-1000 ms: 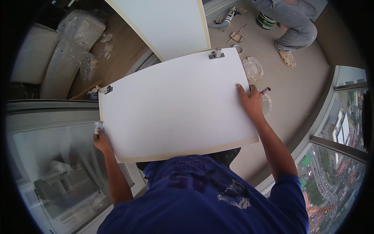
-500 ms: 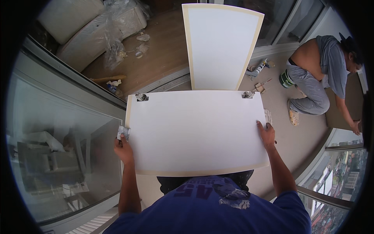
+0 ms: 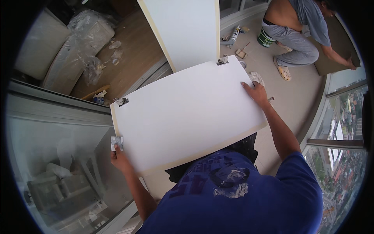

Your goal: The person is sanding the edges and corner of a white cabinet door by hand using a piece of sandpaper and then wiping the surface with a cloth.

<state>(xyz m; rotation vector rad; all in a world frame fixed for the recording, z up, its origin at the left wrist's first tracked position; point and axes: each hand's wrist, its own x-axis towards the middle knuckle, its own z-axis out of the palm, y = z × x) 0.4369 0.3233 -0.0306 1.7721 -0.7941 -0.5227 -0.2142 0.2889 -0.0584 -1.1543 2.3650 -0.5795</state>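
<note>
A large white panel (image 3: pixel 187 113) with cream tape-like borders lies across in front of me, tilted up to the right. Two metal clips (image 3: pixel 121 102) grip its far edge. At the panel's left edge, my left hand (image 3: pixel 120 159) is closed on a small square, mottled grey-white piece (image 3: pixel 117 143), its thumb on top; its exact kind does not show. My right hand (image 3: pixel 256 94) grips the right edge near the far corner, thumb on the face and fingers beneath, out of sight.
Another bordered white panel (image 3: pixel 187 31) stands beyond. At the far right a co-worker (image 3: pixel 296 43) crouches, holding a brown board (image 3: pixel 335 52). A green bucket (image 3: pixel 265 38), a caulking tube (image 3: pixel 235 34) and a brush (image 3: pixel 242 51) are on the floor. Glass panes (image 3: pixel 66 156) flank me; plastic-wrapped furniture (image 3: pixel 78 50) is behind the sill.
In view, the panel has turned, its right end higher and its left end lower. Both hands stay at its edges. The surroundings have shifted left and upward.
</note>
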